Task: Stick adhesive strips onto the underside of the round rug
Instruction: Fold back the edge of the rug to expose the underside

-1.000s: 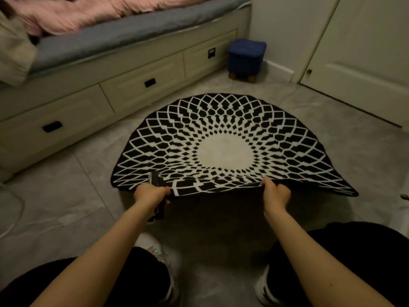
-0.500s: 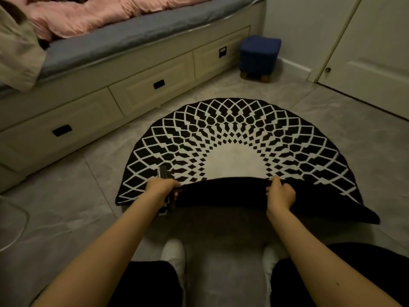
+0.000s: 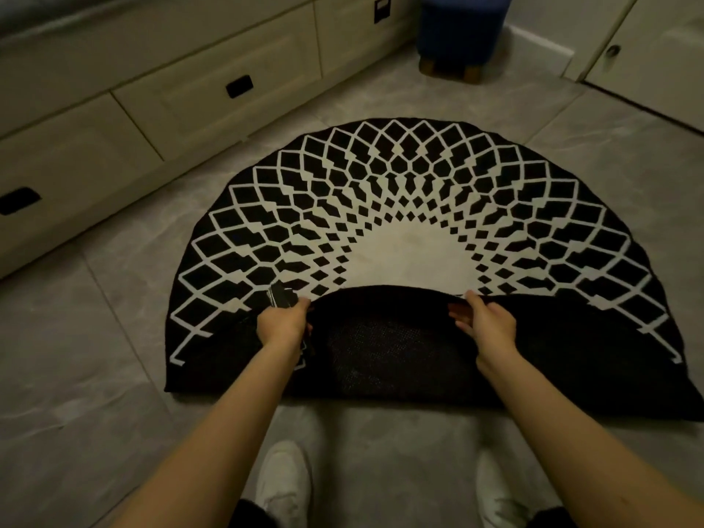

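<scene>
Nearest, two white sneakers (image 3: pixel 284 485) planted on the grey tiled floor (image 3: pixel 95 375), bare forearms reaching out over them. Just beyond, the round black-and-white woven rug (image 3: pixel 400 207), with its near half folded over onto the far half, so that the dark mesh underside (image 3: pixel 381 356) faces up. No strip visible anywhere on that backing: sticking judged not yet begun, only the turning-over done, and that only partly, since the far half lies pattern-up.

At the left of the folded edge, left hand (image 3: pixel 284 323), fingers curled around a small dark bundle of adhesive strips (image 3: pixel 281 297) poking out toward the pattern; whether the rug edge is also caught in that grip, impossible to tell. At the right of the edge, right hand (image 3: pixel 487 322), thumb and fingers pinching the rug's rim, the other fingers loosely spread.

Left to do, by judgement: lay the fold flat or flip the whole rug, peel strips, press them down around the backing.

Farther off, cream bed-base drawers (image 3: pixel 213 89) with dark recessed handles at far left, a blue upholstered stool (image 3: pixel 461 28) at far centre, a pale door (image 3: pixel 655 43) at far right.
</scene>
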`<state>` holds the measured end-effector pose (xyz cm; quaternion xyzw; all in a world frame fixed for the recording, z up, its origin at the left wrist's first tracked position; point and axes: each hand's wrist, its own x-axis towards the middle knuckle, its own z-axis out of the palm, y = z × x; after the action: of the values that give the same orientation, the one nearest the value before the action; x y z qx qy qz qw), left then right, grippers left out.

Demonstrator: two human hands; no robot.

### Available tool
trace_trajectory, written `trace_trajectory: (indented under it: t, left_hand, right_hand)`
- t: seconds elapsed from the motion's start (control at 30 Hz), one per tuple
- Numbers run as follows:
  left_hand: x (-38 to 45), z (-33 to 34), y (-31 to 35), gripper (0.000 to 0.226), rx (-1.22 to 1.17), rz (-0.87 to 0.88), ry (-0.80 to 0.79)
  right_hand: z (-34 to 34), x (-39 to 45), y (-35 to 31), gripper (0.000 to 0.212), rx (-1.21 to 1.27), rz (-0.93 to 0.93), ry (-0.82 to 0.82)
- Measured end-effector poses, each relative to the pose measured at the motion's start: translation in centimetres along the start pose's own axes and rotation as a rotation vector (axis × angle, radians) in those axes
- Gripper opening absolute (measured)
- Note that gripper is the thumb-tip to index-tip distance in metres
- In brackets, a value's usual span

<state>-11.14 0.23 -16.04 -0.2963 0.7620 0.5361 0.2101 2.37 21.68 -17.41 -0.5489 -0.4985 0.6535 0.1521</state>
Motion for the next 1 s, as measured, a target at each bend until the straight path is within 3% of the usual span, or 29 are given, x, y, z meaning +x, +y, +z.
trace_trajectory:
  t: [0.1, 0.17, 0.33, 0.4, 0.53, 0.67, 0.8, 1.0]
  left_hand:
    - [1.8, 1.3, -0.6, 0.022, -0.095, 0.047, -0.028]
    - [2.2, 1.6, -2.1, 0.021, -0.132, 0.011, -0.034]
    - [0.2, 3.3, -11.2, 0.021, -0.210, -0.411, 0.066]
    - [-0.7, 4.0, -14.5, 0.022, -0.180, -0.453, 0.082]
    - [-0.7, 4.7, -17.8, 0.035, -0.234, -0.469, 0.180]
    - [0.9, 5.3, -18.6, 0.036, -0.277, -0.495, 0.250]
    - [2.8, 4.9, -20.0, 0.012, -0.279, -0.586, 0.224]
    - [3.5, 4.5, -20.3, 0.020, -0.270, -0.615, 0.172]
  right_hand:
    - [0.5, 1.7, 0.7, 0.032, -0.155, -0.011, -0.193]
    - [0.4, 2.1, 2.0, 0.033, -0.321, 0.004, -0.242]
    - [-1.3, 0.9, 8.5, 0.018, -0.617, 0.109, -0.190]
    - [-2.3, 0.4, 10.9, 0.023, -0.886, -0.037, -0.237]
    - [-3.7, 0.4, 13.4, 0.059, -1.461, -0.443, -0.447]
    - [-3.7, 1.6, 15.0, 0.073, -1.717, -0.463, -0.624]
    - [-3.1, 2.6, 16.5, 0.057, -1.835, -0.575, -0.586]
    - [-3.5, 3.3, 17.3, 0.034, -1.790, -0.541, -0.621]
